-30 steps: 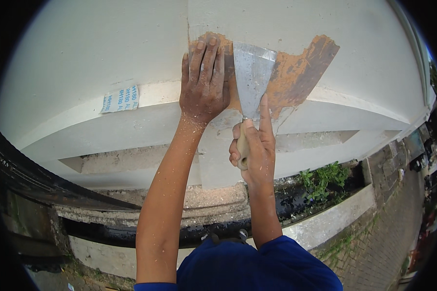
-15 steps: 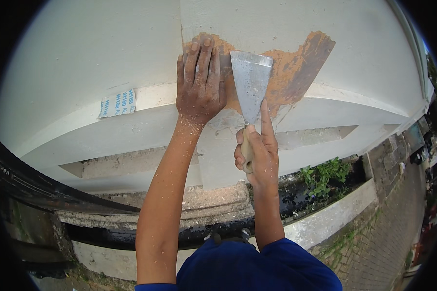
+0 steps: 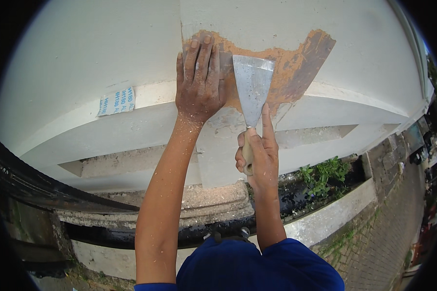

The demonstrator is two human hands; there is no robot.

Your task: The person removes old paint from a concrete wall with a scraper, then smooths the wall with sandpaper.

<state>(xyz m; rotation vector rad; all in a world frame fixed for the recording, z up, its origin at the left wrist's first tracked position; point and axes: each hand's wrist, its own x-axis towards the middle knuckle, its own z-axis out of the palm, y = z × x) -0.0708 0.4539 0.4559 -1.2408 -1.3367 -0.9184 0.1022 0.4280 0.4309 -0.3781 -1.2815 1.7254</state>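
Note:
My right hand [image 3: 261, 153] is wrapped round the pale handle of a putty knife [image 3: 253, 87], its index finger stretched along the base of the wide metal blade. The blade points up and lies over a scraped brown and orange patch [image 3: 296, 68] on the white wall [image 3: 107, 43]. Left of the blade, my left hand [image 3: 199, 85] rests flat with fingers extended on the patch's left end. Pale flecks dot its wrist and forearm. What lies beneath the palm is hidden.
A piece of sandpaper [image 3: 117, 102], its printed backing showing, sits on the wall's ledge at left. Below runs a dark drain channel [image 3: 179, 238] with a concrete edge [image 3: 325, 218]. A green plant [image 3: 323, 177] grows beside it at right. Brick paving [image 3: 374, 242] lies beyond.
The putty knife and my right hand have shifted slightly down and to the right over the patch. My left hand stays in nearly the same place.

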